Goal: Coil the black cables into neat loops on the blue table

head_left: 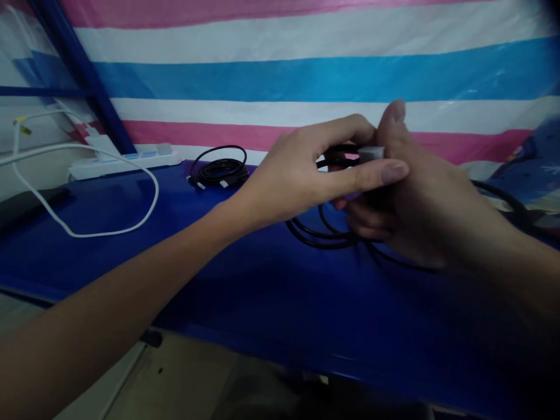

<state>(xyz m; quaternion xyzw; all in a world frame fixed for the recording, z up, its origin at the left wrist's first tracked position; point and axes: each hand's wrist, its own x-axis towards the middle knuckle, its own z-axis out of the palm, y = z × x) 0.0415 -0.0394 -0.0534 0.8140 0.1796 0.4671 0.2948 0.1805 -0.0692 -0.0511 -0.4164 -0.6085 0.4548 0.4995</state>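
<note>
A black cable (321, 242) hangs in loose loops beneath my two hands, over the blue table. My left hand (301, 163) is closed on the cable, its thumb reaching toward the right palm. Between the left thumb and fingers shows a grey connector (371, 153) at the cable's end. Close against it, my right hand (420, 186) has its thumb up and its other fingers curled round the cable, partly blurred. What lies inside the right palm is mostly hidden.
On the blue table (262, 280) a coiled black cable (221, 172) lies at the back. A white power strip (126, 165) with a plugged-in charger (104, 146) stands at the back left. A white cord (109, 234) loops over the table. A striped sheet (306, 76) hangs behind.
</note>
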